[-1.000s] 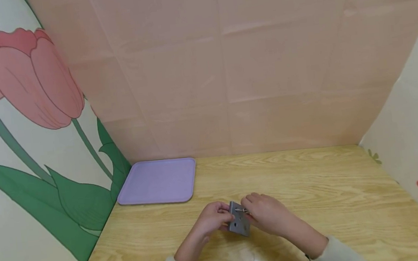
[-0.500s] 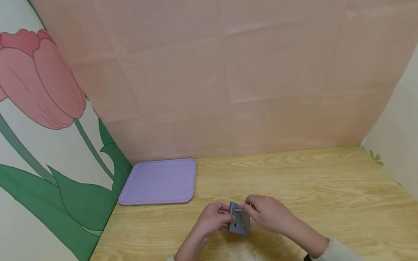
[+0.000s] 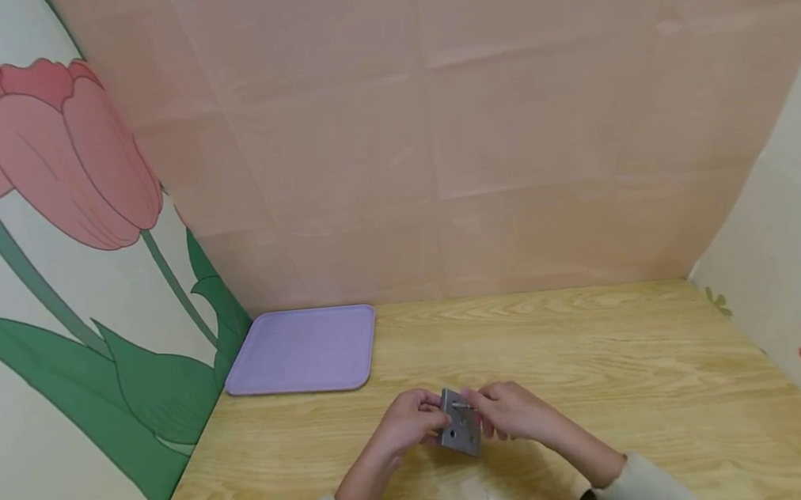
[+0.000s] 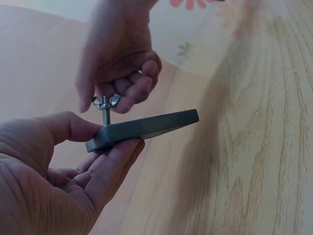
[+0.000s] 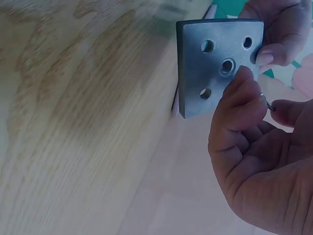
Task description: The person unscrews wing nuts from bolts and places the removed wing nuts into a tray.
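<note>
My left hand (image 3: 407,421) holds a grey metal plate (image 3: 461,438) by one edge, thumb on one face and fingers behind, above the table. In the right wrist view the plate's face shows several round holes, one in the middle with a raised ring. A bolt (image 4: 106,117) stands up from the plate near the left thumb, with a wing nut (image 4: 105,102) on it. My right hand (image 3: 513,410) pinches the wing nut between thumb and forefinger; its other fingers are curled. In the right wrist view those fingers hide most of the nut.
A purple tray (image 3: 302,350) lies at the back left of the wood-grain table (image 3: 596,360). A pinkish-brown sheet (image 3: 433,136) covers the back wall. Flower-printed panels stand at the left and right sides.
The right hand's fingers have shifted round the wing nut, from curled over it to more outstretched, with the other fingers lower. The left hand and plate have stayed nearly still.
</note>
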### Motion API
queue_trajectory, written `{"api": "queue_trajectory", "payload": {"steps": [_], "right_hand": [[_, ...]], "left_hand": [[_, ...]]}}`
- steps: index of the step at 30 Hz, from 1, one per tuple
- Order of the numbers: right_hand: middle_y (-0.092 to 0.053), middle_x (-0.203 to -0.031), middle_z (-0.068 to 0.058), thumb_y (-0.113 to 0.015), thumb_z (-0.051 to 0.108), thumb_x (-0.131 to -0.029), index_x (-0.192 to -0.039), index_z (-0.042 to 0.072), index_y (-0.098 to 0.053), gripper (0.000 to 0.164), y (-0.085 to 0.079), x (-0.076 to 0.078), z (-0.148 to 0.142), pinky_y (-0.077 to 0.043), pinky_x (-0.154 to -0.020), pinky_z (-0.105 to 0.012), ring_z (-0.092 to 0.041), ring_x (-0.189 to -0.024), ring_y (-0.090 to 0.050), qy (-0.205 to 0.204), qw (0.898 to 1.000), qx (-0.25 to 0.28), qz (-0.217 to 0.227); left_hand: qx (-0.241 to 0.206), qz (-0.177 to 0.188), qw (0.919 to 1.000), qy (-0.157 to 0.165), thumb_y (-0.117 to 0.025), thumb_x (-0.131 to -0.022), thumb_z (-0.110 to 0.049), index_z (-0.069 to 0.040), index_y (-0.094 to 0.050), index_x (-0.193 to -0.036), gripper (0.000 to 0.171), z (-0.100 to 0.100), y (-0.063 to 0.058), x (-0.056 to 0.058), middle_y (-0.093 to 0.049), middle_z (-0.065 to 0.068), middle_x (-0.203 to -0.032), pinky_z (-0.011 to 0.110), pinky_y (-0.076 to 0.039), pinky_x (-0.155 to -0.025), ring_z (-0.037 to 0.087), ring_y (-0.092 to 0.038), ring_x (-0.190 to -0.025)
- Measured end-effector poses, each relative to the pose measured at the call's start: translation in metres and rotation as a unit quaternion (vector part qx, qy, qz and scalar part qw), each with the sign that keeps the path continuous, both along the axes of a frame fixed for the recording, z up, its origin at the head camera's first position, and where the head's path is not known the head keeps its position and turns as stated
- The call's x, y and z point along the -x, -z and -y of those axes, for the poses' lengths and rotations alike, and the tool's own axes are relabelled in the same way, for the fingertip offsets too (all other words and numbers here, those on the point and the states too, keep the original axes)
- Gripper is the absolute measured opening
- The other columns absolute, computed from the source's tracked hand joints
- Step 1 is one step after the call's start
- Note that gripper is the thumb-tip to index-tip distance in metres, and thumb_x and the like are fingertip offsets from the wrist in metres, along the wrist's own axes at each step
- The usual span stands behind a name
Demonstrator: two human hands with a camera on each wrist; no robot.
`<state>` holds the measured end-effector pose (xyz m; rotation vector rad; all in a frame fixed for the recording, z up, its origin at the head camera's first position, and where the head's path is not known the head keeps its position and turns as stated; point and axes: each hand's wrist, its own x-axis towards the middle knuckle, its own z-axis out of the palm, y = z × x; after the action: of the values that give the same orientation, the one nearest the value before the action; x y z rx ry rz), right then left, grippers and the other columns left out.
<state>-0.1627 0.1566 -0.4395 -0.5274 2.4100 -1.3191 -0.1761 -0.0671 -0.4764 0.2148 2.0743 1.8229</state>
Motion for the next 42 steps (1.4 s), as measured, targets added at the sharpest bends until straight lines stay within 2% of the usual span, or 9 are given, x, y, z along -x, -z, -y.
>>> {"api": "queue_trajectory", "payload": {"steps": [5, 9, 11, 17, 23, 26, 29, 36, 42], "right_hand": [[-0.063, -0.065, -0.004, -0.041, 0.046, -0.108, -0.081, 0.006, -0.064, 0.053, 0.018, 0.006, 0.015, -0.045, -0.045, -0.031, -0.017, -0.054, -0.053, 0.052, 0.994, -0.092, -0.032], [-0.055, -0.064, 0.007, -0.055, 0.042, -0.103, -0.086, 0.012, -0.065, 0.036, 0.014, 0.004, 0.014, -0.038, -0.046, -0.023, -0.008, -0.053, -0.046, 0.03, 0.981, -0.135, -0.134], [-0.054, -0.066, 0.008, -0.063, 0.037, -0.099, -0.088, 0.013, -0.065, 0.027, 0.014, 0.003, 0.014, -0.035, -0.046, -0.02, -0.004, -0.055, -0.043, 0.003, 0.956, -0.179, -0.234], [-0.058, -0.075, 0.006, -0.08, 0.028, -0.085, -0.087, 0.014, -0.06, 0.024, 0.016, 0.002, 0.014, -0.037, -0.045, -0.018, -0.006, -0.063, -0.048, -0.044, 0.813, -0.29, -0.503], [-0.059, -0.077, 0.004, -0.081, 0.026, -0.084, -0.087, 0.014, -0.059, 0.025, 0.018, 0.003, 0.014, -0.039, -0.045, -0.02, -0.011, -0.066, -0.053, -0.046, 0.78, -0.302, -0.546], [-0.059, -0.076, 0.006, -0.081, 0.028, -0.085, -0.089, 0.015, -0.06, 0.025, 0.019, 0.003, 0.013, -0.039, -0.045, -0.018, -0.009, -0.065, -0.052, -0.038, 0.789, -0.295, -0.537], [-0.065, -0.082, 0.004, -0.077, 0.034, -0.089, -0.098, 0.013, -0.065, 0.026, 0.019, 0.002, 0.012, -0.044, -0.048, -0.019, -0.008, -0.068, -0.057, -0.021, 0.822, -0.277, -0.497], [-0.06, -0.07, 0.006, -0.044, 0.048, -0.106, -0.103, 0.008, -0.071, 0.048, 0.013, 0.005, 0.015, -0.043, -0.049, -0.024, -0.007, -0.057, -0.051, 0.056, 0.969, -0.139, -0.197], [-0.068, -0.069, -0.009, -0.035, 0.054, -0.107, -0.094, 0.002, -0.07, 0.065, 0.014, 0.006, 0.013, -0.045, -0.044, -0.029, -0.017, -0.051, -0.055, 0.087, 0.996, -0.036, -0.007]], "left_hand": [[0.003, -0.001, 1.0, 0.001, -0.069, -0.082, 0.0, 0.006, -0.065, -0.105, 0.024, 0.001, 0.0, -0.001, -0.07, 0.007, -0.085, 0.035, -0.061, -0.064, 0.017, -0.068, -0.078], [0.001, -0.001, 1.0, 0.0, -0.068, -0.082, 0.0, 0.006, -0.065, -0.105, 0.024, 0.001, 0.0, 0.0, -0.07, 0.007, -0.086, 0.034, -0.061, -0.064, 0.017, -0.068, -0.078], [0.0, -0.003, 1.0, -0.001, -0.068, -0.082, 0.0, 0.006, -0.065, -0.105, 0.024, 0.002, 0.0, 0.001, -0.07, 0.007, -0.085, 0.035, -0.061, -0.063, 0.017, -0.068, -0.077], [0.003, -0.006, 1.0, -0.005, -0.068, -0.083, 0.0, 0.007, -0.066, -0.105, 0.024, 0.002, 0.001, 0.002, -0.069, 0.006, -0.083, 0.036, -0.061, -0.062, 0.016, -0.067, -0.075], [0.003, -0.002, 1.0, -0.008, -0.069, -0.084, 0.001, 0.007, -0.066, -0.106, 0.023, 0.002, 0.001, 0.001, -0.069, 0.006, -0.085, 0.035, -0.06, -0.062, 0.017, -0.067, -0.077], [-0.002, -0.001, 1.0, -0.007, -0.069, -0.084, 0.001, 0.007, -0.065, -0.106, 0.023, 0.002, -0.001, 0.0, -0.069, 0.006, -0.085, 0.034, -0.06, -0.062, 0.017, -0.067, -0.077], [-0.009, -0.001, 0.9999, -0.005, -0.068, -0.083, 0.001, 0.008, -0.065, -0.107, 0.025, 0.003, -0.003, 0.0, -0.07, 0.007, -0.086, 0.033, -0.061, -0.063, 0.017, -0.068, -0.078], [-0.008, 0.0, 0.9999, -0.009, -0.068, -0.082, 0.001, 0.008, -0.064, -0.106, 0.025, 0.003, -0.004, 0.0, -0.069, 0.007, -0.085, 0.035, -0.061, -0.064, 0.018, -0.068, -0.078], [0.0, 0.003, 0.9999, -0.012, -0.068, -0.081, 0.002, 0.007, -0.065, -0.104, 0.025, 0.001, -0.005, -0.001, -0.069, 0.008, -0.085, 0.035, -0.062, -0.064, 0.017, -0.067, -0.076]]}}
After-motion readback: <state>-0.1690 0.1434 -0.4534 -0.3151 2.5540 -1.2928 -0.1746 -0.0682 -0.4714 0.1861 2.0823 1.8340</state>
